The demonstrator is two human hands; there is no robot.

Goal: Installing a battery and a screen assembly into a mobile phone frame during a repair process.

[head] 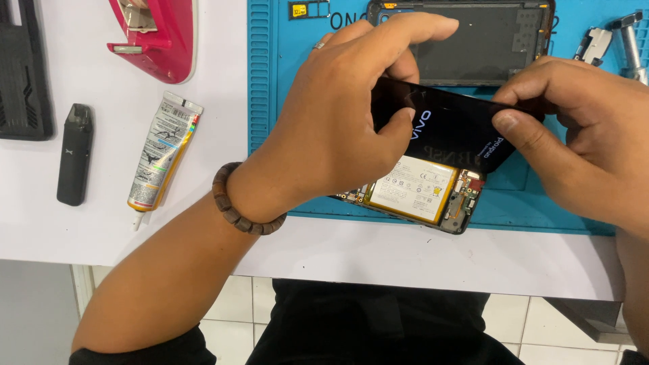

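Your left hand (338,128) and right hand (581,135) each pinch the lit phone screen (453,132), lifted clear above the opened phone body (419,192); its battery lies exposed, screen not seated.

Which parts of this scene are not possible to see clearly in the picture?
Head view:
- Open phone: left half hidden under the left hand.
- Back cover: cut off by the top edge.
- Screen panel: its ends covered by both hands' fingers.
- Metal tool: cut off at the right edge.
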